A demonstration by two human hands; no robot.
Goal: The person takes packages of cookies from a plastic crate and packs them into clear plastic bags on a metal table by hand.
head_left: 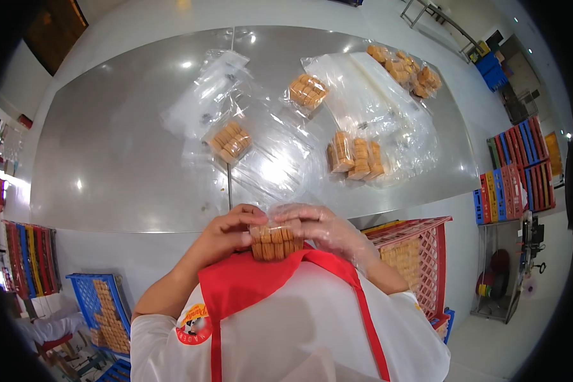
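Observation:
Close to my chest, at the near edge of the steel table [108, 159], I hold a clear plastic bag of golden-brown biscuits [275, 247] stacked in rows. My left hand [232, 228] is bare and closes on the bag's left side and upper edge. On the other side, my right hand [318, 228] wears a loose clear plastic glove, its fingers on the bag's top and right. Beyond my hands lies another bagged biscuit pack [231, 141] on loose clear bags [267, 149]. One more biscuit pack [307, 92] sits farther back.
Right of centre, several upright biscuit packs [356, 157] stand beside a pile of flat clear bags [375, 95]. More biscuit packs [404, 70] lie at the far right. A red crate [434, 261] of biscuits is at my right, a blue crate [89, 299] at my left.

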